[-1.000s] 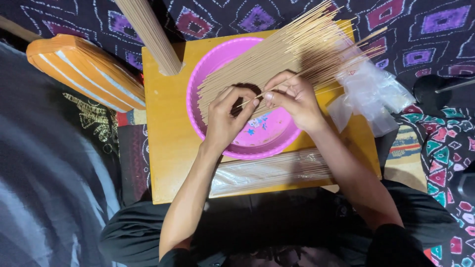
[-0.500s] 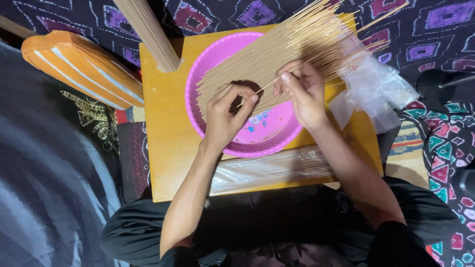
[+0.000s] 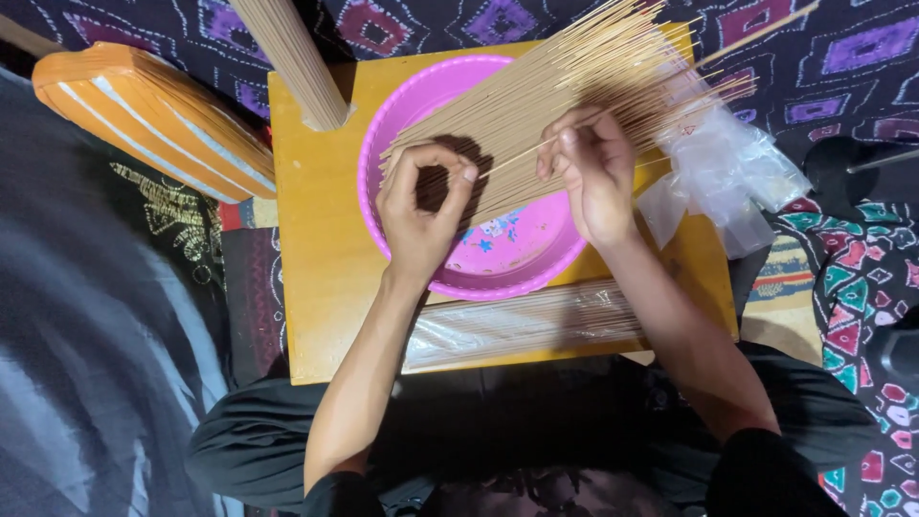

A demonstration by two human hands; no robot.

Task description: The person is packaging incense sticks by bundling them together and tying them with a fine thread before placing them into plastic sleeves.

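A pink round basin (image 3: pixel 412 105) stands on a small yellow table (image 3: pixel 316 278). A fan of thin tan sticks (image 3: pixel 565 81) lies across the basin's rim. My left hand (image 3: pixel 421 215) hovers over the basin with thumb and forefinger curled into a ring at the near ends of the sticks. My right hand (image 3: pixel 593 172) pinches one thin stick (image 3: pixel 522 153) that slants down to the left, apart from the pile.
A clear plastic packet of sticks (image 3: pixel 517 325) lies at the table's near edge. Crumpled clear bags (image 3: pixel 728 172) sit at the right. A tied stick bundle (image 3: pixel 292 57) leans at the back left. An orange striped object (image 3: pixel 153 115) lies on the patterned cloth to the left.
My hands have drawn apart: the right one moved right and up along the sticks, and the left one let go and now curls over the basin.
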